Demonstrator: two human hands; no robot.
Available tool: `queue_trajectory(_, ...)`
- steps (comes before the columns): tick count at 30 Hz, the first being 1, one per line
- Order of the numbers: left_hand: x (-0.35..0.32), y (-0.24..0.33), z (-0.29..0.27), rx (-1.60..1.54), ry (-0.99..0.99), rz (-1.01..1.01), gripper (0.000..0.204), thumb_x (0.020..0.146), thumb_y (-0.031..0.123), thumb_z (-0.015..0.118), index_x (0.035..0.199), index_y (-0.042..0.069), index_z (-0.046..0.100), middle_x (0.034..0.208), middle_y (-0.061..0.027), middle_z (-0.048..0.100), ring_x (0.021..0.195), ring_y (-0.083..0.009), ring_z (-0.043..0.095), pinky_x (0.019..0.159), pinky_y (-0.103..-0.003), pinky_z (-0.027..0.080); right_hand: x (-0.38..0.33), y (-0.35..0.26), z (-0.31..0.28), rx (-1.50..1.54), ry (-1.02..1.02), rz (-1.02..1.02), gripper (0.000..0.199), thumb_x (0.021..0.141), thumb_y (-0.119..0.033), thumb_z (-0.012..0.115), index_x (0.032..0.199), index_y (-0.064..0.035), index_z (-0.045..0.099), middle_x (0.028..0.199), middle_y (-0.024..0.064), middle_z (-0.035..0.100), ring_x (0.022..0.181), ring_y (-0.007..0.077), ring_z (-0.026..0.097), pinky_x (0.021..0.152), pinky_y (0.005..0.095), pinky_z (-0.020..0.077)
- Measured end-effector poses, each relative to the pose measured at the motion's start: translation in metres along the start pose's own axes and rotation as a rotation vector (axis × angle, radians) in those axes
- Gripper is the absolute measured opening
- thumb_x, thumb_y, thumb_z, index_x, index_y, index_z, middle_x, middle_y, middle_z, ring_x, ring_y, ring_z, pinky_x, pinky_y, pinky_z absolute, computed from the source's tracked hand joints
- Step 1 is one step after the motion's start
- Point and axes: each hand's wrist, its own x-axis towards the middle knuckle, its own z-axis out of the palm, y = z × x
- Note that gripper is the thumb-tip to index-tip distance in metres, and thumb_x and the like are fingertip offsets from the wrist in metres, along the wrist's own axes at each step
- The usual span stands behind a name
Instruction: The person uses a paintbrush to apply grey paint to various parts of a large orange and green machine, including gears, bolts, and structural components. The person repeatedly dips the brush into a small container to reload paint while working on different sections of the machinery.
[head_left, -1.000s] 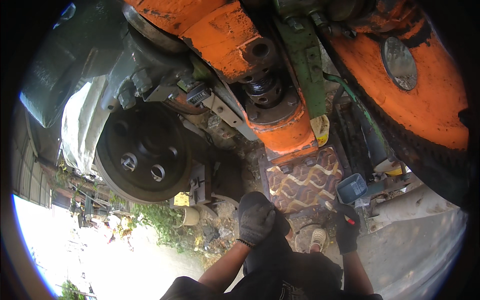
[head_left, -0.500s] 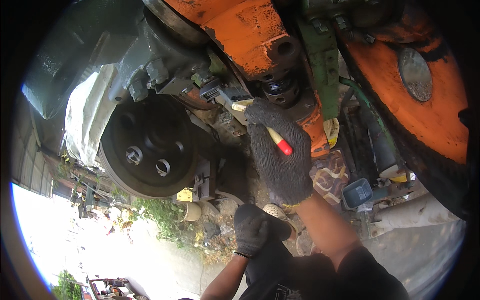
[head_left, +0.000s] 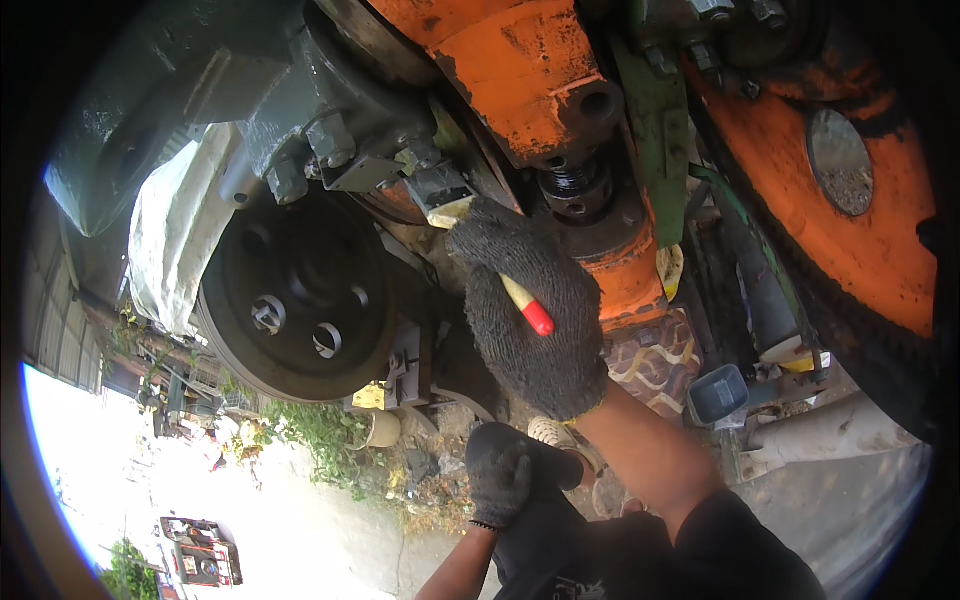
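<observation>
My right hand [head_left: 535,310], in a dark grey knitted glove, is closed around a paintbrush [head_left: 520,298] with a cream handle and red end. Pale bristles stick out past the fingers, against or very near the lower edge of a small grey metal block [head_left: 440,190] on the machine. Whether they touch cannot be told. My left hand [head_left: 500,482], gloved alike, rests over my knee with nothing seen in it. Its fingers lie on the dark trouser cloth and show only partly.
Orange machine castings [head_left: 500,75] hang above and right of my right hand. A large dark wheel [head_left: 300,290] stands at the left beside a white sheet [head_left: 180,230]. Lower right are a grey plastic tub [head_left: 717,394] and a pale pipe [head_left: 830,435]. A vehicle [head_left: 200,552] is at lower left.
My right hand has moved left and slightly down with the paintbrush, bringing its bristles to the grey block. My left hand stays on the knee. The distant vehicle appears farther left and higher.
</observation>
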Motion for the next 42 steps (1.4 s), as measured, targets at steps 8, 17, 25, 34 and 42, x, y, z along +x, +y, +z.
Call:
queue_trajectory(8,0.003,0.001,-0.002,-0.090,-0.023,0.024,0.027,0.096,0.018,0.071,0.120,0.007,0.073,0.130,-0.0186,0.071,0.127,-0.0429,0.063,0.115,-0.058,0.045,0.011,0.011,-0.002,-0.037,0.033,-0.001,0.024,0.095,0.004,0.071,0.119,0.0011,0.072,0.118,0.0181,0.076,0.113,0.0310,0.073,0.101,0.0410,0.0563)
queue_trajectory(17,-0.001,-0.003,0.001,-0.046,0.031,0.067,0.028,0.096,0.017,0.073,0.121,0.005,0.072,0.128,-0.0201,0.070,0.127,-0.0433,0.063,0.114,-0.058,0.047,-0.008,0.003,-0.002,-0.072,0.019,-0.011,0.028,0.094,0.007,0.068,0.121,0.0009,0.071,0.125,0.0196,0.073,0.120,0.0343,0.071,0.103,0.0415,0.0555)
queue_trajectory(25,0.003,-0.001,-0.003,-0.077,-0.017,0.041,0.025,0.094,0.014,0.073,0.117,0.006,0.073,0.125,-0.0189,0.071,0.128,-0.0428,0.061,0.112,-0.059,0.045,0.007,-0.005,0.010,-0.060,0.019,-0.003,0.026,0.096,0.006,0.068,0.121,0.0013,0.071,0.122,0.0186,0.075,0.118,0.0333,0.072,0.103,0.0415,0.0553)
queue_trajectory(34,-0.002,-0.006,-0.002,-0.049,0.014,0.047,0.026,0.094,0.014,0.074,0.120,0.008,0.074,0.124,-0.0166,0.071,0.124,-0.0436,0.063,0.112,-0.058,0.047,-0.008,0.015,0.011,-0.010,0.110,0.053,0.022,0.098,0.005,0.068,0.119,0.0023,0.070,0.119,0.0168,0.075,0.115,0.0279,0.071,0.103,0.0393,0.0555)
queue_trajectory(42,0.001,-0.004,-0.003,-0.019,0.017,0.038,0.029,0.095,0.016,0.074,0.123,0.009,0.074,0.128,-0.0180,0.071,0.126,-0.0412,0.065,0.113,-0.057,0.047,-0.016,-0.001,0.018,0.310,0.284,0.396,0.021,0.102,0.002,0.066,0.122,0.0034,0.069,0.123,0.0155,0.073,0.113,0.0234,0.070,0.101,0.0383,0.0562)
